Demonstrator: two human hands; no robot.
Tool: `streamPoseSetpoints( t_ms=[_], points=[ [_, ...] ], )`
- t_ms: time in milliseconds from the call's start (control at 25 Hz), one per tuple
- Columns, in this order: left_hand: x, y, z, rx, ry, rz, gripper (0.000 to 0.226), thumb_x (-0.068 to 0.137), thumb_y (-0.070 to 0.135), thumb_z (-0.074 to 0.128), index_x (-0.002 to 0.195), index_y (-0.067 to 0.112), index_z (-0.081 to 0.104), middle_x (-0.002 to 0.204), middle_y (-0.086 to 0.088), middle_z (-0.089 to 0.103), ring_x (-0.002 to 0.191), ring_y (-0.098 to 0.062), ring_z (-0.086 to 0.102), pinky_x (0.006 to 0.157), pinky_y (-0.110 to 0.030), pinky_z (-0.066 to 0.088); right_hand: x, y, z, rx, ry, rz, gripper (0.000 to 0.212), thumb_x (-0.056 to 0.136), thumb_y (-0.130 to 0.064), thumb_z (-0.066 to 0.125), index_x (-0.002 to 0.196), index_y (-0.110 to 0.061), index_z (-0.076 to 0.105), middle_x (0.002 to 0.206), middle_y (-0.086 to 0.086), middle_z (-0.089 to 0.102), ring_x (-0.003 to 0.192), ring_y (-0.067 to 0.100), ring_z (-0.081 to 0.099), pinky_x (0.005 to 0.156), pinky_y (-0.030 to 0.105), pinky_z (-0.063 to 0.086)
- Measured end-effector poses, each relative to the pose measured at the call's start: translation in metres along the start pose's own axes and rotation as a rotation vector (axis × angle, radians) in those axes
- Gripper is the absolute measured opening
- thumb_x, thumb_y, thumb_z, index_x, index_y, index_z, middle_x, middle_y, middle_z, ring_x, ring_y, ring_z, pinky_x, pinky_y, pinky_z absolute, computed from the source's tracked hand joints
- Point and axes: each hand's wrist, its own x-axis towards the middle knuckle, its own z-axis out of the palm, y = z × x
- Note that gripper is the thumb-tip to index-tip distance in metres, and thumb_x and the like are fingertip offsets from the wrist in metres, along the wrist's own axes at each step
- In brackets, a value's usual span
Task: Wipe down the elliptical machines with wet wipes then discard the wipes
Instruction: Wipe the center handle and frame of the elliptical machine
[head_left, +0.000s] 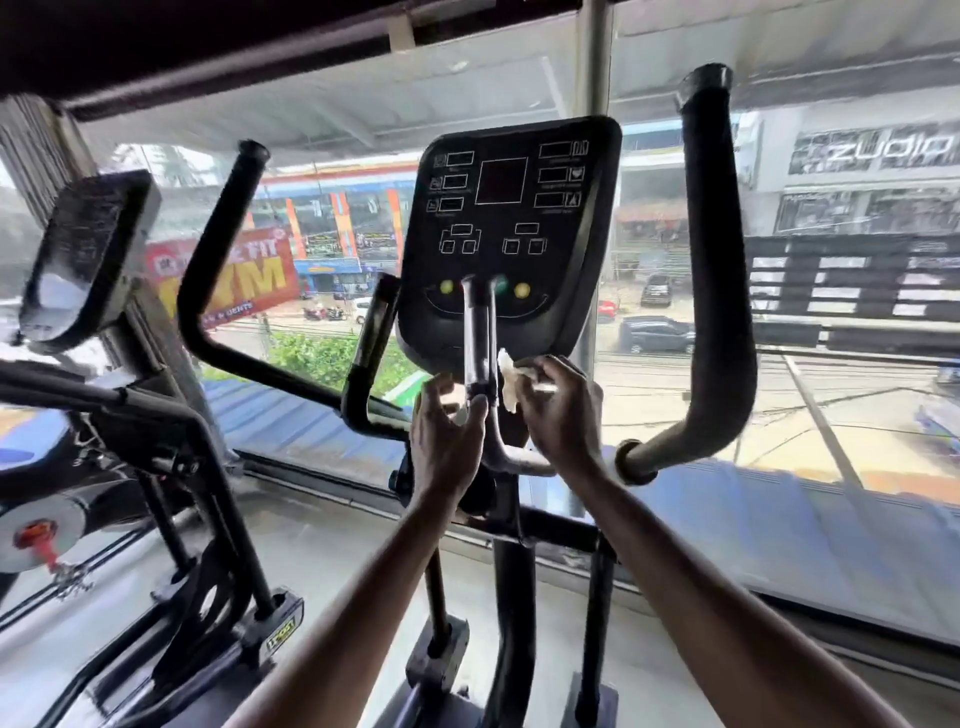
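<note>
The elliptical machine's black console (511, 228) stood at centre, facing the camera, its display dark, with two yellow buttons and one green one low on the panel. A short upright grip (477, 332), black with a shiny band, rose in front of the console's lower edge and covered part of the button row. Long black swing handles curved up on the left (218, 270) and on the right (719, 260). A second elliptical (88, 260) stood just beside it on the left, blurred, on a pale floor (322, 551). Behind both ran a wide window (841, 332) onto a street with parked cars and a red gym banner. The crumpled white wet wipe (508, 379) lay against the right side of the upright grip, just under the console. The right hand (563, 410) pinched it between curled fingers and thumb. The left hand (447, 421) curled round the grip's lower end from the left, thumb on the bar.
</note>
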Motion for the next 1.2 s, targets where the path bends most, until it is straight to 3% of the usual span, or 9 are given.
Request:
streamPoseSetpoints(
  t_ms=[240, 320, 400, 560, 680, 840, 1000, 1200],
  points=[
    [0.0, -0.017, 0.025, -0.084, 0.093, -0.052, 0.025, 0.079, 0.035, 0.071, 0.103, 0.038, 0.063, 0.086, 0.02, 0.072, 0.089, -0.011, 0.072, 0.084, -0.032, 0.055, 0.005, 0.033, 0.019, 0.019, -0.118, -0.365, 0.013, 0.093, -0.009, 0.067, 0.102, -0.012, 0.076, 0.1, 0.002, 0.07, 0.092, 0.017, 0.067, 0.084, 0.029, 0.055],
    [-0.001, -0.023, 0.028, -0.163, 0.093, -0.079, 0.023, 0.079, 0.037, 0.07, 0.1, 0.029, 0.066, 0.088, 0.012, 0.075, 0.087, -0.01, 0.073, 0.083, -0.036, 0.057, 0.004, 0.038, 0.02, 0.008, -0.161, -0.436, 0.015, 0.097, -0.013, 0.067, 0.109, -0.012, 0.076, 0.108, 0.003, 0.067, 0.099, 0.021, 0.065, 0.091, 0.029, 0.052],
    [-0.003, -0.023, 0.029, -0.229, 0.107, -0.087, 0.01, 0.086, 0.02, 0.074, 0.094, 0.023, 0.07, 0.089, 0.005, 0.077, 0.083, -0.007, 0.072, 0.078, -0.03, 0.056, 0.005, 0.041, 0.02, -0.035, -0.191, -0.49, 0.022, 0.101, -0.022, 0.06, 0.114, -0.012, 0.074, 0.115, 0.004, 0.064, 0.105, 0.023, 0.061, 0.093, 0.028, 0.051],
    [-0.007, -0.022, 0.028, -0.311, 0.104, -0.118, 0.02, 0.087, 0.009, 0.074, 0.094, 0.027, 0.072, 0.091, 0.011, 0.078, 0.088, -0.004, 0.073, 0.078, -0.017, 0.056, 0.013, 0.034, 0.019, -0.089, -0.247, -0.517, 0.031, 0.1, -0.025, 0.053, 0.119, -0.011, 0.073, 0.121, 0.006, 0.062, 0.107, 0.022, 0.058, 0.091, 0.024, 0.052],
    [-0.003, -0.023, 0.024, -0.364, 0.078, -0.128, 0.02, 0.086, 0.006, 0.075, 0.095, 0.024, 0.074, 0.089, 0.011, 0.078, 0.089, -0.004, 0.074, 0.077, -0.015, 0.054, 0.023, 0.027, 0.021, -0.108, -0.251, -0.553, 0.021, 0.092, -0.012, 0.065, 0.11, -0.012, 0.077, 0.106, 0.003, 0.065, 0.095, 0.022, 0.062, 0.079, 0.029, 0.057],
    [0.001, -0.028, 0.021, -0.341, 0.04, -0.096, 0.023, 0.085, 0.008, 0.077, 0.096, 0.028, 0.074, 0.092, 0.01, 0.078, 0.091, -0.005, 0.074, 0.082, -0.021, 0.056, 0.034, 0.021, 0.027, -0.137, -0.273, -0.547, 0.019, 0.087, -0.008, 0.075, 0.105, -0.016, 0.078, 0.092, -0.002, 0.065, 0.084, 0.019, 0.062, 0.072, 0.032, 0.057],
    [0.003, -0.034, 0.017, -0.389, -0.003, -0.094, 0.024, 0.085, 0.009, 0.076, 0.1, 0.029, 0.075, 0.095, 0.009, 0.079, 0.093, -0.006, 0.074, 0.086, -0.024, 0.056, 0.033, 0.014, 0.026, -0.2, -0.281, -0.549, 0.013, 0.087, -0.008, 0.075, 0.098, -0.014, 0.079, 0.097, -0.001, 0.065, 0.087, 0.02, 0.061, 0.07, 0.036, 0.058],
    [0.005, -0.039, 0.014, -0.446, -0.029, -0.093, 0.025, 0.086, 0.01, 0.076, 0.1, 0.03, 0.075, 0.095, 0.01, 0.078, 0.093, -0.005, 0.074, 0.083, -0.021, 0.055, 0.033, 0.009, 0.02, -0.326, -0.285, -0.556, 0.019, 0.087, -0.005, 0.073, 0.103, -0.012, 0.079, 0.097, 0.001, 0.064, 0.087, 0.022, 0.061, 0.068, 0.035, 0.059]
  ],
)
